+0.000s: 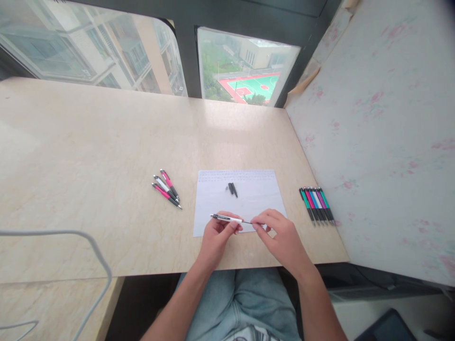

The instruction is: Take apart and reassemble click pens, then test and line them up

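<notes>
My left hand (pixel 219 233) is closed around a white pen barrel (pixel 227 218) with a black clip end pointing left. A thin dark refill (pixel 247 222) sticks out of the barrel's right end. The fingertips of my right hand (pixel 275 232) pinch the refill's far end. Both hands are over the near part of a sheet of paper (pixel 209 203) with rows of handwriting along its top. Beyond them on the paper lie two black pen parts (pixel 232 189), next to a tiny metallic piece (pixel 226 188).
Left of the paper lie three pens (pixel 166 189), two pink and one white. Several coloured pens (pixel 317 205) stand in a neat row at right, near the flowered wall (pixel 384 142). A grey cable (pixel 88 237) loops over the left front. Windows (pixel 249 66) border the far edge.
</notes>
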A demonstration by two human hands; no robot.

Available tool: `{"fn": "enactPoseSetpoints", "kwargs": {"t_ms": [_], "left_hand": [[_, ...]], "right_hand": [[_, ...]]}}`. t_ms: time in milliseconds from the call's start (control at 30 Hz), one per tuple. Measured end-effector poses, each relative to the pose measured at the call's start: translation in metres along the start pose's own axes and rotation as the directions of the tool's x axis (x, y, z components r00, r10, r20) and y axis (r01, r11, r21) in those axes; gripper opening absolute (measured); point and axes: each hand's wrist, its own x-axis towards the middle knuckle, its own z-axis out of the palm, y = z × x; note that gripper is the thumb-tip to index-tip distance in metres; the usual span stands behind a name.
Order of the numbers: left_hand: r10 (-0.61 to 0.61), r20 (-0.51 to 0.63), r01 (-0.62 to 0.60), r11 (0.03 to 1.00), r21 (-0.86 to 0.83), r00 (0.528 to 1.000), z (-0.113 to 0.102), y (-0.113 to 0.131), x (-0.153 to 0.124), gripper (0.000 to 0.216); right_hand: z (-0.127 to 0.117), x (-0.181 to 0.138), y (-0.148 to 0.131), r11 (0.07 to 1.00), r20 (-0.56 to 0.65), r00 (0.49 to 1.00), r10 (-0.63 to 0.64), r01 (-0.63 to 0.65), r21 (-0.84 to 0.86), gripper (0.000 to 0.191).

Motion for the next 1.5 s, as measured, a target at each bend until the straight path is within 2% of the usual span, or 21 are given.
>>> {"fn": "enactPoseSetpoints", "kwargs": {"t_ms": [233,367,567,700,867,1033,1200,1500], "left_hand": [[-0.022,-0.002,0.022,0.997,-0.068,1.0,-0.002,-0.001,0.001,0.018],[-0.015,-0.013,0.015,0.999,-0.044,1.0,-0.002,-0.001,0.001,0.018],[-0.027,-0.031,0.026,0.999,-0.03,0.999,0.0,-0.001,0.001,0.018],[-0.035,-0.059,0.03,0.996,-0.078,0.998,0.001,-0.001,0.001,0.017],[-0.045,-0.119,0.018,0.975,-0.22,0.992,0.0,-0.002,0.002,0.015],[-0.063,-0.122,0.028,0.961,-0.274,0.99,0.0,-0.001,0.004,0.014],[-0.077,-0.128,0.036,0.956,-0.291,0.989,0.001,0.001,0.003,0.015],[-0.088,-0.136,0.043,0.952,-0.302,0.987,-0.001,0.0,0.004,0.017]], "right_hand": [[0.006,-0.002,0.001,1.0,0.025,1.0,-0.007,0.007,0.007,0.014],[0.008,-0.003,0.001,1.0,0.031,0.999,0.004,-0.004,0.007,0.014],[0.005,-0.005,0.0,0.999,0.103,0.995,0.017,-0.013,-0.039,0.012],[-0.001,-0.01,0.004,0.999,0.133,0.991,0.028,-0.022,-0.049,0.014],[-0.01,-0.016,0.021,0.995,0.047,0.996,0.081,-0.078,-0.064,0.014],[-0.01,-0.022,0.041,0.98,-0.084,0.978,0.191,-0.196,-0.044,0.014],[0.003,-0.019,0.046,0.959,-0.093,0.955,0.281,-0.282,0.001,0.015],[0.02,-0.005,0.05,0.957,-0.142,0.955,0.259,-0.273,-0.094,0.016]]}}
